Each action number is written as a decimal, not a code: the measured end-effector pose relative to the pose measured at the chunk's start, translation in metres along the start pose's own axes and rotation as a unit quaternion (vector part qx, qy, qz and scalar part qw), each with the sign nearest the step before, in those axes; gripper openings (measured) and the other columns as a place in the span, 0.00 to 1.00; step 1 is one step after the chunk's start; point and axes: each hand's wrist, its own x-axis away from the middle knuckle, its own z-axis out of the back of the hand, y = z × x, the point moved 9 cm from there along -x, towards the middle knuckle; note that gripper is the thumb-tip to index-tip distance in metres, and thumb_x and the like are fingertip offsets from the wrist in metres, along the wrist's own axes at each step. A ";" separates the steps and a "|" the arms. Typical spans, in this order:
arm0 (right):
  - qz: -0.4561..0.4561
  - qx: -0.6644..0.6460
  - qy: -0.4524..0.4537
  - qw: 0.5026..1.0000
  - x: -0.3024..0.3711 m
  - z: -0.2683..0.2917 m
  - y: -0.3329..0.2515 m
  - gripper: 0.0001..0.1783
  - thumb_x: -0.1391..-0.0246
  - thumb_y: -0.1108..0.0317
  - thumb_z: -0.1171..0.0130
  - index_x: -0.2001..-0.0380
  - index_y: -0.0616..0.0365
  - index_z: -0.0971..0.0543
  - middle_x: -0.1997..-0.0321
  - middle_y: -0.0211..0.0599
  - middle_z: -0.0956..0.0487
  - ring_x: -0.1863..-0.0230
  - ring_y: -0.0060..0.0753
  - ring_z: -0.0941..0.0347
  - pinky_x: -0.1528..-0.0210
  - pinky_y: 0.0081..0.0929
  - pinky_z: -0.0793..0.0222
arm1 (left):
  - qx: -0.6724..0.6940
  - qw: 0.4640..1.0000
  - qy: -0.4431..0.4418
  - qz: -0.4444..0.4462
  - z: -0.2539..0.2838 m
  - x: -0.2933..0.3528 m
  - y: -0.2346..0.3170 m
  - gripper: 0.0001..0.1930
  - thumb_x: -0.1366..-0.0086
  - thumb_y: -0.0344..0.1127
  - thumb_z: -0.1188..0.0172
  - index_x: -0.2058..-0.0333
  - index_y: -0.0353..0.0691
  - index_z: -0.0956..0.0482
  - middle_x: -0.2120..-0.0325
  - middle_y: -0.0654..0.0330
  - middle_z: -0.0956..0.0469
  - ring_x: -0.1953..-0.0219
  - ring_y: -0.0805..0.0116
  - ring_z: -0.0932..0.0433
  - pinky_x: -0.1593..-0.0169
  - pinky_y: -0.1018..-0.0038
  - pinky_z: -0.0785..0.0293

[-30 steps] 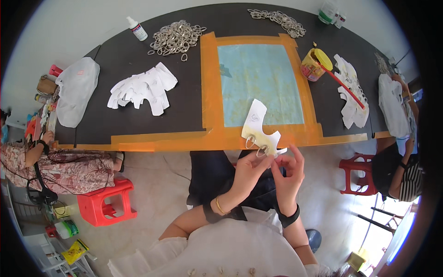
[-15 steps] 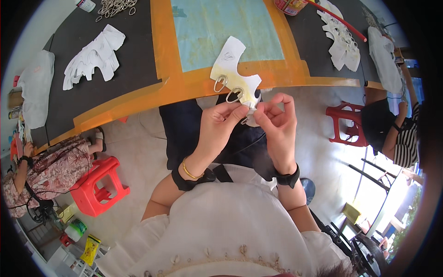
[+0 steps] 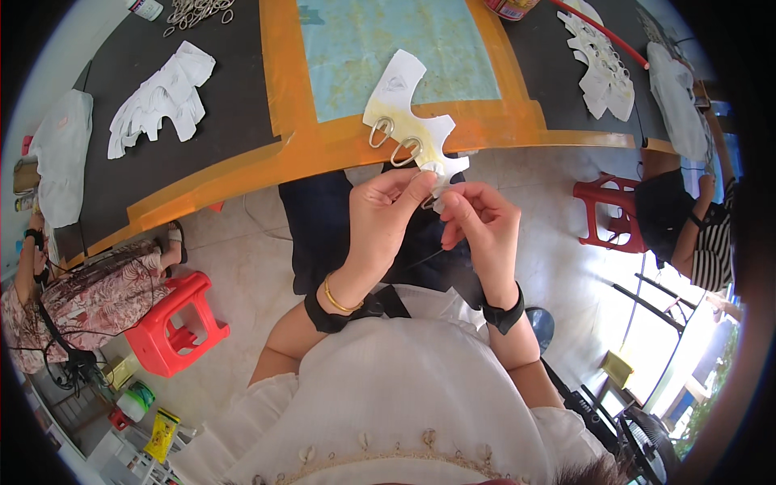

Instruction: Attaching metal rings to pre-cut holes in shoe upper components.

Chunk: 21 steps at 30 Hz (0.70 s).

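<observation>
A curved white cut-out piece point(image 3: 396, 85), perhaps paper or fabric with yellowish stains, extends over the table's front edge. My left hand point(image 3: 381, 214) pinches its near end between thumb and fingers. Two oval metal rings hang along its left side, the upper ring point(image 3: 381, 132) and the lower ring point(image 3: 406, 151). Another ring shows partly between my hands. Close by, my right hand point(image 3: 485, 222) has its thumb and forefinger together at the piece's lower tip, the other fingers curled. What lies right under those fingertips is mostly hidden.
On the dark table point(image 3: 234, 105), stacked white cut-outs point(image 3: 166, 101) lie left, and ringed cut-outs point(image 3: 602, 81) lie right. Loose metal rings point(image 3: 194, 10) and a white bottle point(image 3: 145, 8) sit far left. Red stools point(image 3: 178, 323) stand on the floor; other people sit at both sides.
The white cut-out has shifted slightly up and left. My right forefinger, raised before, has come down and its fingers have curled. A white tab now shows above my right hand.
</observation>
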 end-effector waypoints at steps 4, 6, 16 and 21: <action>-0.003 0.019 0.010 1.000 -0.002 -0.004 -0.004 0.09 0.50 0.71 0.39 0.70 0.67 0.24 0.79 0.32 0.25 0.83 0.16 0.30 0.82 0.12 0.35 | -0.030 0.999 0.009 -0.013 0.001 0.001 0.002 0.09 0.42 0.32 0.38 0.66 0.31 0.20 0.73 0.63 0.21 0.72 0.82 0.28 0.67 0.85 0.32; 0.007 0.007 0.013 1.000 -0.003 -0.005 -0.005 0.09 0.51 0.72 0.38 0.70 0.67 0.24 0.79 0.32 0.24 0.83 0.16 0.30 0.82 0.12 0.35 | -0.029 0.999 0.007 -0.017 -0.001 0.002 0.003 0.09 0.41 0.32 0.38 0.66 0.31 0.20 0.73 0.63 0.21 0.72 0.82 0.28 0.67 0.85 0.33; 0.023 0.014 0.016 1.000 -0.004 -0.005 -0.006 0.08 0.51 0.73 0.38 0.70 0.67 0.24 0.78 0.33 0.24 0.83 0.17 0.30 0.81 0.12 0.35 | -0.031 0.999 -0.012 -0.031 -0.003 0.002 0.005 0.09 0.41 0.32 0.39 0.66 0.31 0.20 0.74 0.63 0.21 0.72 0.83 0.28 0.67 0.85 0.32; 0.143 0.044 -0.010 0.989 0.019 -0.004 -0.042 0.06 0.49 0.76 0.43 0.69 0.64 0.29 0.74 0.38 0.24 0.79 0.22 0.28 0.80 0.14 0.33 | -0.056 0.998 -0.003 0.006 -0.007 0.004 0.003 0.09 0.40 0.32 0.40 0.67 0.30 0.20 0.73 0.63 0.21 0.71 0.83 0.28 0.67 0.86 0.32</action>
